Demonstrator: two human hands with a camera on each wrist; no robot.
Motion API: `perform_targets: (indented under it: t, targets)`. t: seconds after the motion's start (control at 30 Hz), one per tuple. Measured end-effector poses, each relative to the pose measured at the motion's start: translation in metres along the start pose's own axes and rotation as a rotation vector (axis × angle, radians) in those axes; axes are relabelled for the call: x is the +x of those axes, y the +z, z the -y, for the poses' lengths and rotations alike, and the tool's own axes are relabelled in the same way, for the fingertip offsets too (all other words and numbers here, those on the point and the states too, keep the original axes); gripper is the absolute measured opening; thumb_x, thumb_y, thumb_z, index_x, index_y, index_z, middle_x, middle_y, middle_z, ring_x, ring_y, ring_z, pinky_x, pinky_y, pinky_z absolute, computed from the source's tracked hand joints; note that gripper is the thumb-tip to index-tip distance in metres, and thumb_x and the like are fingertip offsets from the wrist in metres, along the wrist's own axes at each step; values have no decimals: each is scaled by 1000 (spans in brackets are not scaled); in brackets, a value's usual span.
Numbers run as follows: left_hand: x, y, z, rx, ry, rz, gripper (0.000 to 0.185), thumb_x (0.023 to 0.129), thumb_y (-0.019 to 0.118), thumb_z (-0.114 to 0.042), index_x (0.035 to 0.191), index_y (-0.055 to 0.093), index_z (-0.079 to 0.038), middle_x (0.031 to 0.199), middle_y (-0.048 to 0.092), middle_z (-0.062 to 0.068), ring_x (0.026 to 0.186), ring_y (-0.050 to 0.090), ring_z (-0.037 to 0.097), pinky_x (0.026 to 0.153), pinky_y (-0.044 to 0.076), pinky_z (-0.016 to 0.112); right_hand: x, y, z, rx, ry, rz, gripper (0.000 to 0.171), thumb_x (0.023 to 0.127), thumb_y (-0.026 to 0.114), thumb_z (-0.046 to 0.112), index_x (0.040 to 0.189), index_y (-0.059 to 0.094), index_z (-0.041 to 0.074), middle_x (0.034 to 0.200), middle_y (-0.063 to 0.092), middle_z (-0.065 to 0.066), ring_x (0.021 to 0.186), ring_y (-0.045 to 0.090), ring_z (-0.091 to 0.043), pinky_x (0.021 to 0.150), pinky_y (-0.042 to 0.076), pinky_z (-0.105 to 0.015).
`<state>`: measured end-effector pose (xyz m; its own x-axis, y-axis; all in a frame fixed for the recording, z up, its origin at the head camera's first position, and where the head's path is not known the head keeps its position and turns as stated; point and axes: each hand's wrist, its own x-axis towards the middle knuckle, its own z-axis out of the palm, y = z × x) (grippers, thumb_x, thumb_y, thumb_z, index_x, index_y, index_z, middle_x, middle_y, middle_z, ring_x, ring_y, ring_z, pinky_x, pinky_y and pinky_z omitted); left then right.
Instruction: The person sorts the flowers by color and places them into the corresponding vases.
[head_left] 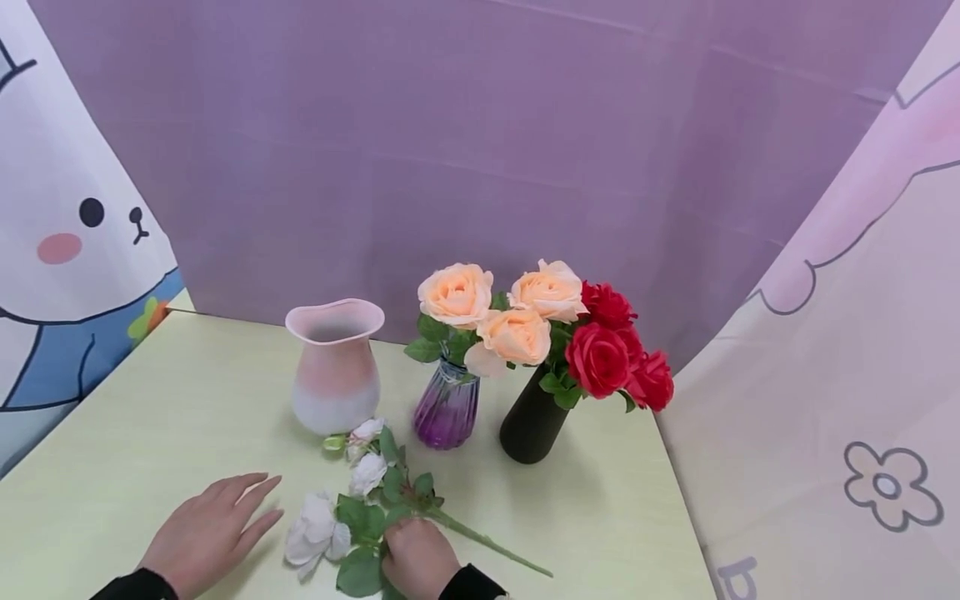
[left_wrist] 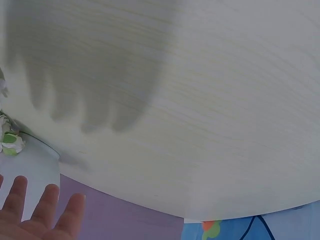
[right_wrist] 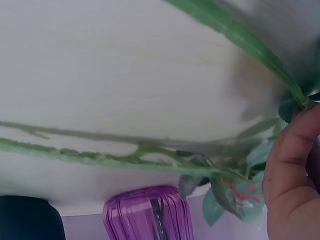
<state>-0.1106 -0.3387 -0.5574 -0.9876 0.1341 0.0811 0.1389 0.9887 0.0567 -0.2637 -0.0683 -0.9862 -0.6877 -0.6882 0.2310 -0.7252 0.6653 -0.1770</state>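
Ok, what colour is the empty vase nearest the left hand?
The empty vase is pink fading to white at its base, clearest in the head view.

1. This is looking like a small staged tabletop set rather than a lived-in room; a pale yellow-green table (head_left: 150, 433) is standing in a corner closed off by hanging cloth.
2. A creased purple backdrop (head_left: 480, 150) is hanging straight behind the table; its fold lines are showing.
3. Cartoon-printed curtains are closing in the sides; a white bear print (head_left: 67, 233) is hanging on the left, a pink flower-patterned cloth (head_left: 862, 375) on the right.
4. Flower-arranging props are sitting on the table; a pink vase (head_left: 335, 367), a purple glass vase (head_left: 447, 408) and a black vase (head_left: 532, 421) are standing in a row.
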Motion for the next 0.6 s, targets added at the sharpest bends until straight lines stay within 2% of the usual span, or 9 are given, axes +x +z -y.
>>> perform_targets:
  t: [0.13, 0.2, 0.4, 0.47, 0.6]
  targets:
    - [0, 2, 2, -6, 11, -22, 55, 95, 59, -53, 133, 62, -15, 129, 63, 10, 117, 60, 34, 90, 53, 55, 8, -49, 11, 74, -1, -14, 24, 83, 71, 32, 74, 49, 37, 70, 45, 18, 58, 39, -2, 50, 32, -26]
    - [-1, 4, 4, 0, 24, -39, 53, 94, 61, -51, 134, 62, -15, 129, 63, 10, 117, 60, 34, 89, 53, 54, 13, -76, 17, 120, -9, -54, 19, 83, 71, 31, 79, 54, 37, 74, 47, 20, 61, 40, 3, 51, 31, -20]
    - [2, 4, 9, 29, 39, -48, 52, 93, 66, -43, 134, 61, -11, 131, 61, 12, 118, 58, 35, 91, 53, 56, 29, -182, 45, 169, -11, -120, 17, 82, 73, 25, 89, 62, 35, 83, 59, 14, 70, 51, 1, 55, 40, -15]
    - [2, 1, 9, 33, 36, -45, 53, 93, 66, -43, 134, 61, -10, 131, 61, 13, 118, 58, 35, 91, 53, 56, 32, -200, 47, 179, -7, -153, 18, 82, 72, 26, 92, 62, 36, 85, 60, 14, 71, 53, 0, 54, 41, -16]
    - [1, -5, 6, 35, 31, -51, 54, 92, 67, -44, 132, 62, -9, 132, 61, 13, 119, 58, 35, 92, 53, 56, 38, -220, 46, 200, -3, -210, 20, 84, 72, 27, 98, 62, 37, 87, 59, 18, 72, 53, 3, 55, 41, -12]
